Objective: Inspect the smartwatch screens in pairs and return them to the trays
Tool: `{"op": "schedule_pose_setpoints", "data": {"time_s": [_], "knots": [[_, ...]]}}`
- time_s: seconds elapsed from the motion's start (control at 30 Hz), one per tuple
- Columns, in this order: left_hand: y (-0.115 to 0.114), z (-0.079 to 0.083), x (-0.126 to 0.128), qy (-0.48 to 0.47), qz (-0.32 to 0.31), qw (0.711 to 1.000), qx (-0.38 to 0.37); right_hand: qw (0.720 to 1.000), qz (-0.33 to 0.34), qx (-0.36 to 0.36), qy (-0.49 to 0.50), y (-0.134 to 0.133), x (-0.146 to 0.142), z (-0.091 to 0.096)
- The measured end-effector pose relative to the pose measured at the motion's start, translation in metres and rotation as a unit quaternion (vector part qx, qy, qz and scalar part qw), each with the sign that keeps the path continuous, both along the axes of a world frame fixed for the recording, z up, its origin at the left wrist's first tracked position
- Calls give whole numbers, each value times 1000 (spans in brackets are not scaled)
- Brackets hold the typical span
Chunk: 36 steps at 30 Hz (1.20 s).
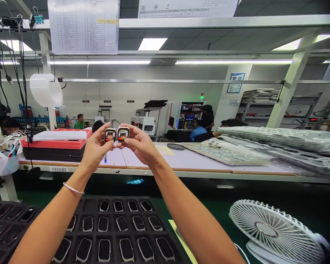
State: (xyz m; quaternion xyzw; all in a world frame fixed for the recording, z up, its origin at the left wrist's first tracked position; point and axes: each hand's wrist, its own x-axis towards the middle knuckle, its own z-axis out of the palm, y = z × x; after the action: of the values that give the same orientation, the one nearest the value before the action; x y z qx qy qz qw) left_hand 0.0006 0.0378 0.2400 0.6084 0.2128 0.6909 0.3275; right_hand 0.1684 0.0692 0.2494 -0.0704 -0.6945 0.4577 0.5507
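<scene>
My left hand [95, 148] and my right hand [139, 145] are raised side by side above the workbench. Each pinches a small rounded-square smartwatch body between fingers and thumb. The left watch body [110, 135] and the right one [123, 134] both have lit colour screens and almost touch each other. Below my forearms lies a black compartment tray [112, 223] holding several dark watch bodies, partly hidden by my arms. A thin silver bangle [73, 188] circles my left wrist.
A white desk fan [273, 231] sits at lower right. On the bench stand a red-and-black foam stack [55, 143] and a long pile of plastic trays [280, 137]. A white cup of pens [5, 165] hangs at left. Several co-workers sit beyond the bench.
</scene>
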Motion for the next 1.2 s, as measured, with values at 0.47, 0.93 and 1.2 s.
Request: {"op": "schedule_pose_setpoints", "data": {"time_s": [0.47,0.93,1.2], "knots": [[-1,8,-6,10,13,1000,17,998,-7,-70,-8,-4,-6,16],[-46,-102,-17,46,-25,978,-203,969,56,-241,-27,-34,4,-115],[-61,-134,-14,47,-32,966,-252,960,69,-271,-11,-51,5,-153]]}}
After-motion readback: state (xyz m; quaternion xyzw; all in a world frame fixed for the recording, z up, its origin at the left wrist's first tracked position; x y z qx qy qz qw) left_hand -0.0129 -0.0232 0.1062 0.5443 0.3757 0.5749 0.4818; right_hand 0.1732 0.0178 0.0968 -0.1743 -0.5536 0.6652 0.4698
